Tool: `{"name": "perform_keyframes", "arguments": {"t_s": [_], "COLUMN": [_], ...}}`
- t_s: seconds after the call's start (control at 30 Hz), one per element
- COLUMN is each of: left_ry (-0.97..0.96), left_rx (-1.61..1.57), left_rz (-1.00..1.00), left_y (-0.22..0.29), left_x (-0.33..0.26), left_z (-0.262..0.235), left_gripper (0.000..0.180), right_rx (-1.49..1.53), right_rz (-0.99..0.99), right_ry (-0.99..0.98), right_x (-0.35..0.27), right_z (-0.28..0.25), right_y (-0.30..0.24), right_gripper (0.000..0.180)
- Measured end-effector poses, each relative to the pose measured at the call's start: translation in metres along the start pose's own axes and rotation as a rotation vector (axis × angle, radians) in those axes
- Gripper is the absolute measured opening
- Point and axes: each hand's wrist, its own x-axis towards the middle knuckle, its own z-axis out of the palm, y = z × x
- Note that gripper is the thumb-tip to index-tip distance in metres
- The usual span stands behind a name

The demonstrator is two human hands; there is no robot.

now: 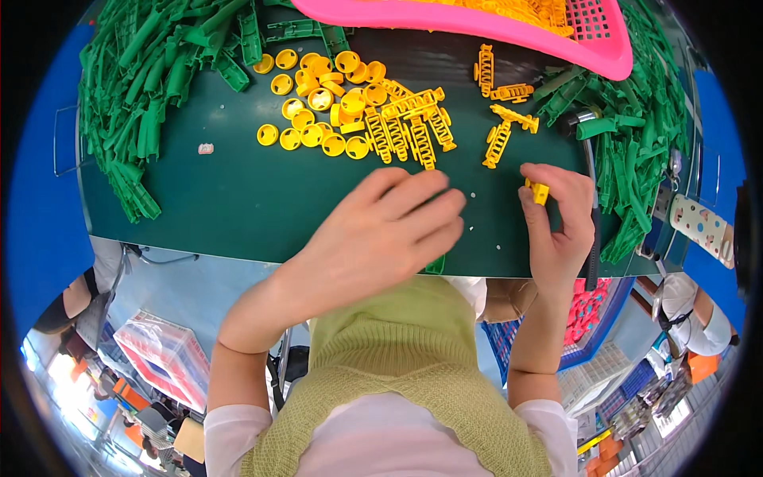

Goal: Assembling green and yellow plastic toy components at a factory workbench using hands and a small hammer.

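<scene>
My left hand (389,222) hovers palm down near the table's front edge, its fingers bent but apart; its underside is hidden. The ends of several yellow slatted clips (423,143) lie just beyond its fingertips. Below that hand, part of a green plastic piece (435,265) shows; I cannot tell whether it is touched. My right hand (563,219) pinches a small yellow plastic piece (539,192) between thumb and fingers, mostly covered by them. Left of the clips is a heap of yellow round caps (320,98).
Green plastic parts are piled at the left (151,87) and right (644,159) of the dark green table (230,191). A pink basket (445,20) with yellow parts stands at the back. Loose yellow clips (497,143) lie before it. A dark-handled tool (593,238) lies beside my right hand.
</scene>
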Motion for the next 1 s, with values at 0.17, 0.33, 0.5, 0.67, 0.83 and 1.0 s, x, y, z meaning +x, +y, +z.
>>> {"name": "perform_keyframes", "arguments": {"t_s": [0.17, 0.33, 0.5, 0.67, 0.83, 1.0], "left_ry": [0.114, 0.191, 0.281, 0.335, 0.396, 0.362], "left_rx": [-0.087, -0.040, -0.078, -0.134, -0.172, -0.187], "left_rz": [-0.149, -0.264, -0.354, -0.373, -0.352, -0.363], "left_y": [-0.001, -0.002, -0.006, -0.008, -0.007, -0.010], "left_x": [-0.017, -0.032, -0.051, -0.055, -0.059, -0.060], "left_z": [0.005, 0.002, 0.001, 0.001, 0.000, 0.003], "left_gripper": [0.029, 0.035, 0.036, 0.033, 0.029, 0.034], "right_rx": [-0.089, -0.113, -0.090, -0.072, -0.015, -0.081], "right_rz": [-0.015, -0.073, -0.091, 0.010, 0.006, -0.080], "right_ry": [-0.076, -0.167, -0.193, -0.200, -0.229, -0.229], "right_x": [-0.004, -0.004, -0.008, -0.010, -0.018, -0.021], "right_z": [0.007, 0.007, 0.007, 0.006, 0.010, 0.011], "right_y": [0.000, -0.007, -0.003, -0.009, -0.012, -0.014], "right_gripper": [0.036, 0.041, 0.034, 0.027, 0.026, 0.027]}}
